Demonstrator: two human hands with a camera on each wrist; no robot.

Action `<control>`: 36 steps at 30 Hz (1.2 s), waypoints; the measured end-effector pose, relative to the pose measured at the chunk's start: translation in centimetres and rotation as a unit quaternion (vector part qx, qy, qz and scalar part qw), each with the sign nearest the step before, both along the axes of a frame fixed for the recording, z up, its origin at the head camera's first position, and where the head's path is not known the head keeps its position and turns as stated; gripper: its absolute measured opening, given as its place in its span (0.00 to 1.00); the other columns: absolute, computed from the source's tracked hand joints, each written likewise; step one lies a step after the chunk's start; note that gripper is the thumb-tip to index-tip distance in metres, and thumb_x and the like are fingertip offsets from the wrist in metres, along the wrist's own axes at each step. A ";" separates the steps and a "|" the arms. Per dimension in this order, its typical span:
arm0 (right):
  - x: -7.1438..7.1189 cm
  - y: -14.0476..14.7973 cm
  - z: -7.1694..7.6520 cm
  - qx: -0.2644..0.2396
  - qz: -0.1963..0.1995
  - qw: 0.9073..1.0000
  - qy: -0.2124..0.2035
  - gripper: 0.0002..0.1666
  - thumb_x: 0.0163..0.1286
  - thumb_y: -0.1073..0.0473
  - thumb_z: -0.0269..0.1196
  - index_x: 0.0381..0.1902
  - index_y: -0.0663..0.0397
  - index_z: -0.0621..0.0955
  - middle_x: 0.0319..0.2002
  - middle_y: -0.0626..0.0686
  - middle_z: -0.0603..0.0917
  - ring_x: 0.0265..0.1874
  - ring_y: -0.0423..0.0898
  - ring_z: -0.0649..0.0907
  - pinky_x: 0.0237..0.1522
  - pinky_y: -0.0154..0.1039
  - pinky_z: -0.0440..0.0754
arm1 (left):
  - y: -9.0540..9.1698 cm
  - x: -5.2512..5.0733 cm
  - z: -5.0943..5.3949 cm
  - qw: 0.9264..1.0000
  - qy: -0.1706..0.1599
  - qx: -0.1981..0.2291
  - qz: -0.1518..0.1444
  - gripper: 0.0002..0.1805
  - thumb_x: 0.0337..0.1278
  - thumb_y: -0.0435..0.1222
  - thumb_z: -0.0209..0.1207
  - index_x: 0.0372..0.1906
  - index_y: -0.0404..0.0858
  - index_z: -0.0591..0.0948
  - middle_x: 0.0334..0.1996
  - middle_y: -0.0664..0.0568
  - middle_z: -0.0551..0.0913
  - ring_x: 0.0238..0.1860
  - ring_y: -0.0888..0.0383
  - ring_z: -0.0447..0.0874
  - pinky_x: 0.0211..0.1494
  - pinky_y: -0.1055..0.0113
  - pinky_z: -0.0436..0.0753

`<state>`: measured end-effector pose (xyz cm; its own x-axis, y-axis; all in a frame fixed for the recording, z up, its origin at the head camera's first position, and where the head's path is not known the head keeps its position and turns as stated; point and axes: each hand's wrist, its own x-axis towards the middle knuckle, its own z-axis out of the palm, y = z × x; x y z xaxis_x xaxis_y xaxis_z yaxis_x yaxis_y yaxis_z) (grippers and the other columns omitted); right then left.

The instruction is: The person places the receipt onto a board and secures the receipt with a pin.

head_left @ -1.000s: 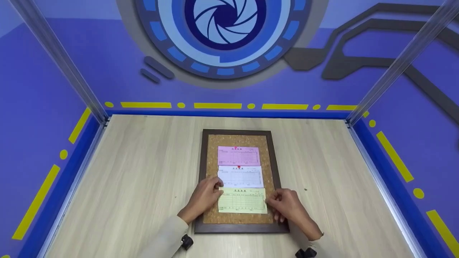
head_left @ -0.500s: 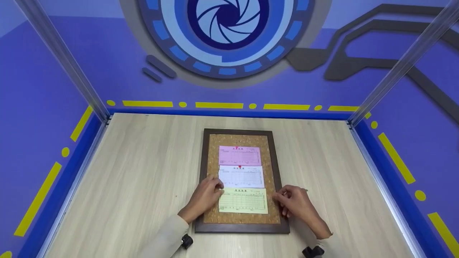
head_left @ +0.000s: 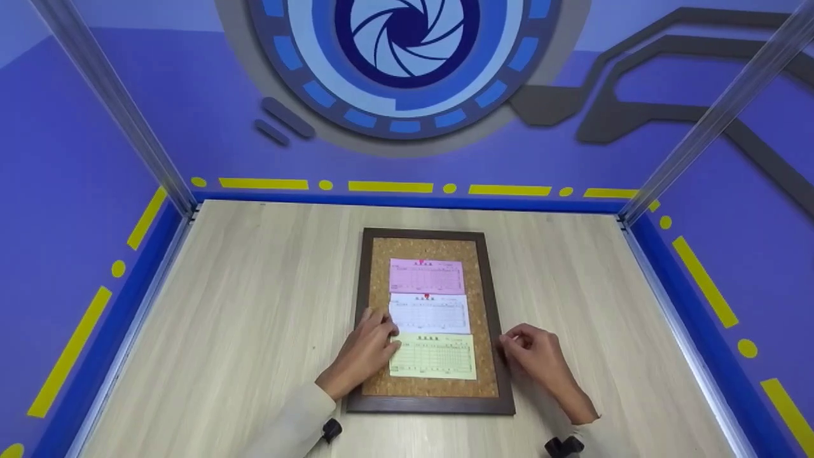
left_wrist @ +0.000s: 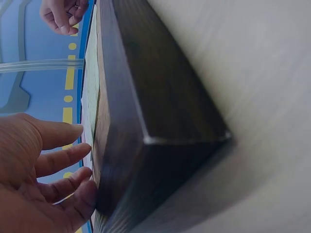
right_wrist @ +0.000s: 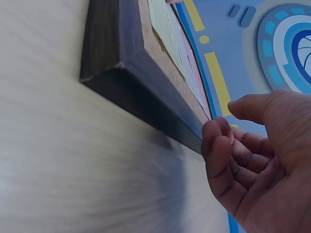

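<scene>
A framed cork board (head_left: 480, 254) lies on the table. Three printed slips run down it: a pink slip (head_left: 427, 277), a white slip (head_left: 427, 315) and a yellow-green slip (head_left: 435, 357). Red push pins sit at the top edges of the pink slip and the white slip; none shows on the yellow-green one. My left hand (head_left: 365, 346) rests at the left edges of the lower two slips, its fingers fairly straight in the left wrist view. Beside the board's right frame hovers my right hand (head_left: 537, 356), fingers loosely curled, thumb apart, with nothing visible between them.
The wooden table (head_left: 267, 292) extends around the board on all sides. Blue printed walls (head_left: 407, 152) with yellow dashes enclose it at the back and sides. Metal posts (head_left: 121, 108) stand at the back corners.
My right hand has moved right, from the right edge of the yellow-green slip to beyond the board's frame. My left hand has stayed at the slips' left edges.
</scene>
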<state>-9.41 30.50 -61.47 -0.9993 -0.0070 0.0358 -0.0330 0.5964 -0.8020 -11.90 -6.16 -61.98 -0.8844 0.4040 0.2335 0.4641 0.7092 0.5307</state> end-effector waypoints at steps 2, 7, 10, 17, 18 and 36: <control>0.0 0.1 -0.1 0.002 -0.011 1.000 0.018 0.03 0.74 0.64 0.74 0.38 0.56 0.90 0.23 0.46 0.83 0.19 0.38 0.78 0.20 0.31 0.73 | 0.0 0.0 0.0 1.000 0.016 -0.005 -0.006 0.04 0.66 0.31 0.72 0.41 0.34 0.90 0.50 0.47 0.82 0.53 0.49 0.77 0.50 0.54 0.86; -0.1 0.6 -0.7 -0.014 -0.036 0.997 0.062 0.02 0.73 0.67 0.74 0.38 0.60 0.90 0.23 0.47 0.84 0.18 0.38 0.79 0.20 0.30 0.74 | -0.1 0.1 0.0 0.999 0.035 -0.021 -0.008 0.05 0.65 0.33 0.73 0.41 0.34 0.91 0.51 0.46 0.83 0.55 0.48 0.75 0.56 0.52 0.85; -0.1 0.8 -0.9 -0.026 -0.045 0.996 0.079 0.02 0.72 0.69 0.74 0.38 0.60 0.89 0.24 0.48 0.84 0.18 0.39 0.80 0.21 0.29 0.76 | -0.1 0.0 0.0 0.999 0.039 -0.031 -0.010 0.08 0.64 0.35 0.75 0.42 0.34 0.91 0.54 0.44 0.84 0.57 0.46 0.76 0.61 0.51 0.83; 0.1 1.1 -1.3 -0.016 -0.055 0.993 0.101 0.03 0.72 0.66 0.75 0.38 0.60 0.90 0.28 0.48 0.88 0.26 0.40 0.85 0.28 0.28 0.80 | -0.3 -0.2 -0.2 0.999 0.044 -0.027 -0.012 0.11 0.59 0.36 0.79 0.40 0.33 0.92 0.59 0.39 0.84 0.65 0.40 0.76 0.73 0.40 0.74; 0.1 1.1 -1.4 -0.011 -0.057 0.993 0.105 0.02 0.72 0.66 0.75 0.39 0.60 0.90 0.30 0.48 0.89 0.28 0.40 0.86 0.30 0.27 0.81 | -0.3 -0.2 -0.2 0.999 0.040 -0.023 -0.012 0.10 0.59 0.36 0.79 0.40 0.33 0.92 0.60 0.39 0.84 0.67 0.37 0.75 0.74 0.37 0.72; -0.2 1.4 -2.2 0.001 -0.080 0.986 0.148 0.10 0.68 0.69 0.77 0.47 0.62 0.91 0.46 0.53 0.91 0.52 0.46 0.83 0.55 0.29 0.77 | -0.8 0.8 -0.4 0.994 -0.092 0.054 0.010 0.19 0.61 0.39 0.78 0.52 0.33 0.92 0.80 0.33 0.70 0.86 0.23 0.41 0.74 0.12 0.48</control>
<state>-9.60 31.92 -63.64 -0.9337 0.1492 0.3256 -0.1705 0.6143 -0.7705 -11.08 -6.95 -62.34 -0.9237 0.3674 0.1086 0.3390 0.6516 0.6786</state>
